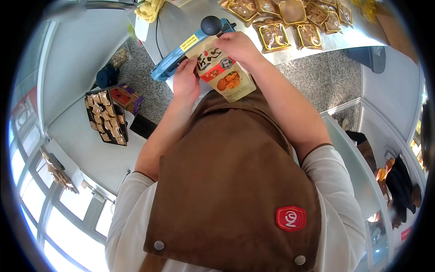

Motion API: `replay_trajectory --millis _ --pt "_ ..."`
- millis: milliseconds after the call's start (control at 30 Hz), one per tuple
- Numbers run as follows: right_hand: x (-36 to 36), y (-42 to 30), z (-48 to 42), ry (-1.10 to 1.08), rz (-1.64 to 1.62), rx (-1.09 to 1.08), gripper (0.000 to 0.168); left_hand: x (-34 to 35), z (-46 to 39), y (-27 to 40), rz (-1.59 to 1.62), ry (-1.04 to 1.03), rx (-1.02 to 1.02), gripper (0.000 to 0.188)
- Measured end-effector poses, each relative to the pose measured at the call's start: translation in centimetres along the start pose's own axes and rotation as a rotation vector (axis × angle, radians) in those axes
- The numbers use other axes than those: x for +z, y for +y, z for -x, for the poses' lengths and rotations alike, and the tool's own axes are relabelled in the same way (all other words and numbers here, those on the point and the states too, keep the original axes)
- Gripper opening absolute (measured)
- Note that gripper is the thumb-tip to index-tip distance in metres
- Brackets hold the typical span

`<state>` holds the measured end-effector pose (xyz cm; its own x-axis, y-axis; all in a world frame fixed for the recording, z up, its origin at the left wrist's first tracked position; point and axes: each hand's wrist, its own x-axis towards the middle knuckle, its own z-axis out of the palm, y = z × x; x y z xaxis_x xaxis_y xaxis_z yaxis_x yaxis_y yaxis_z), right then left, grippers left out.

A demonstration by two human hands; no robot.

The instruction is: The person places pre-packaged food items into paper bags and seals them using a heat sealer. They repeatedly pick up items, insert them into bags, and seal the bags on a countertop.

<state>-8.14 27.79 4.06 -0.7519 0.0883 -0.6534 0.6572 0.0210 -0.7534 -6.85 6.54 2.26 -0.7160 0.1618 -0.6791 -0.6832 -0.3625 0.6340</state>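
A printed food pouch (228, 76) hangs at the front edge of the metal table, its upper end against a blue hand-lever impulse sealer (180, 51). My left hand (187, 76) pinches the pouch's left upper side between thumb and fingers. On the other upper side, my right hand (236, 46) grips the pouch close to the sealer's black ball knob (210, 26). The pouch bears food pictures and writing. Whether its top edge lies between the sealer's jaws is hidden by the hands and the sealer arm.
Several sealed packs with gold trays (273, 35) lie on the steel table (326, 46) at the right. A yellow cloth (149, 9) is at the back left. A black tray of small packs (106, 117) stands at the left, near a purple box (136, 100). People (401, 190) are at the far right.
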Motion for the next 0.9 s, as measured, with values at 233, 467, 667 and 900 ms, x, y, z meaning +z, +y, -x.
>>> replay_trajectory --millis 233,467,667,900 --pt "-1.4 -0.1 2.6 -0.032 0.020 -0.033 0.031 0.6 1.4 0.4 -0.193 -0.040 0.082 0.021" --pt "-1.3 3.2 2.3 -0.044 -0.171 -0.025 0.025 3.1 2.5 0.9 -0.163 -0.100 0.109 0.024" --pt "-1.5 2.1 2.1 -0.036 -0.093 -0.062 0.026 2.4 1.6 0.8 -0.150 -0.139 0.013 0.029" --pt "-0.6 1.6 0.8 -0.012 -0.049 -0.160 0.031 2.0 0.8 0.1 -0.012 -0.099 0.052 0.028"
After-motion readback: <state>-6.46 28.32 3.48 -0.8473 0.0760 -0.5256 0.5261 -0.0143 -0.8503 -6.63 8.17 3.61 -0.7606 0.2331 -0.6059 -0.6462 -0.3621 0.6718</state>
